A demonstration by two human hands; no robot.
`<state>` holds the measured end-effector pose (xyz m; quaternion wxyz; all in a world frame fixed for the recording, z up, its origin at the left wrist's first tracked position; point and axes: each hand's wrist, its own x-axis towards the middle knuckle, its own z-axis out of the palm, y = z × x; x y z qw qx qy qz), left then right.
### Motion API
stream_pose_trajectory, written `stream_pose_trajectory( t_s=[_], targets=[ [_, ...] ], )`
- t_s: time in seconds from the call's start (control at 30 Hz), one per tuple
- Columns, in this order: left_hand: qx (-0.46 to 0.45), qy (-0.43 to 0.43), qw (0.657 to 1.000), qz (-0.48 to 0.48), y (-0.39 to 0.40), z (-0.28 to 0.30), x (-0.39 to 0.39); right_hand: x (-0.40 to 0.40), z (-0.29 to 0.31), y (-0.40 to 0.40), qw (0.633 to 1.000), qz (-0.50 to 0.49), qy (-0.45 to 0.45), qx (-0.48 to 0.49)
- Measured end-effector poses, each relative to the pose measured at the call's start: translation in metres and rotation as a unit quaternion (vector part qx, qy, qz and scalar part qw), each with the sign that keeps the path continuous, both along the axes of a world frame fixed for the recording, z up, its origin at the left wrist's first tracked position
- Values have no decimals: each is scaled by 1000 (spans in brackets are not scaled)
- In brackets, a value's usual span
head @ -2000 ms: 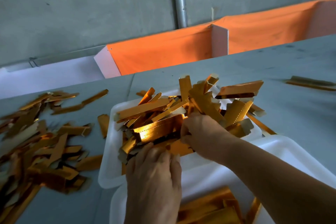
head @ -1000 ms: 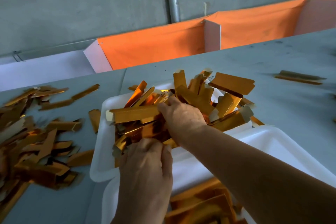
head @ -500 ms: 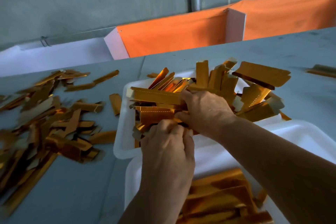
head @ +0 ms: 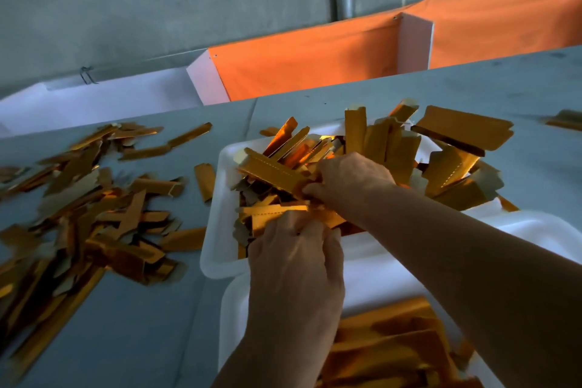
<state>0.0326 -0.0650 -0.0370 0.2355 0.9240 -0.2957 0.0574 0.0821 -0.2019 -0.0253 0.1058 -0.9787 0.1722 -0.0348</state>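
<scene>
On the left of the desk lies a loose scatter of gold strips, far too many and too overlapped to count. Just right of it stands the far tray, one of two white trays, piled with a tangled heap of the same strips, several poking past its rim.

The left hand is at the near edge of that heap, fingers curled round a short strip. The right hand, further in, pinches the end of a long perforated strip between thumb and fingers.

The job looks like pulling pieces from the heap for neat stacking. To do it well, draw each strip out along its own length so that its neighbours do not spill over the rim. Keep the grip light, as the thin card probably creases easily.

The near tray touches the far one and holds a flatter stack, partly hidden by both forearms. At the far right, a few stray strips lie well apart.
</scene>
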Motion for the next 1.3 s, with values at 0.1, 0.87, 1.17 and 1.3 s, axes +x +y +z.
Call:
stream_pose_trajectory(
  t_s=[0.1, 0.87, 1.17, 1.3],
  targets=[
    [4, 0, 1000, -4, 1, 0, 0, 11, 0, 1, 999, 15, 5, -36],
    [-265, 56, 962, 18, -3, 3, 3, -36, 10, -7, 808, -8, -267, 525],
    [-504, 185, 842, -53, 4, 14, 4, -108, 21, 17, 829, 78, -68, 550],
    [-485, 207, 846, -83, 4, 12, 3, -113, 25, 23, 916, 50, -92, 387]
  ],
)
